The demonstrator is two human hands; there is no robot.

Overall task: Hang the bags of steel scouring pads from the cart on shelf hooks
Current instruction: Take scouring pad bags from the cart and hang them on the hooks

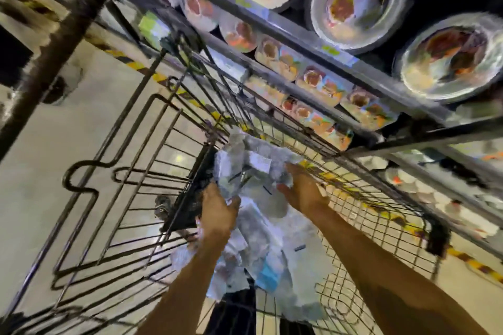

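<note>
A heap of clear bags of steel scouring pads [261, 228] lies inside the wire shopping cart [353, 231], silvery with white and blue labels. My left hand [217, 212] reaches into the heap at its left side, thumb spread against a bag; the fingers are buried among the bags. My right hand [302, 187] lies on the upper bags at the right, fingers curled over a bag's top edge. The frame is blurred by motion, so the exact grips are unclear.
The cart's folding wire flap [114, 171] stands to the left over a pale floor with yellow-black tape [473, 261]. Dark shelves [313, 43] run along the right, stocked with wrapped plates [359, 0] and rows of small packaged goods [313, 81].
</note>
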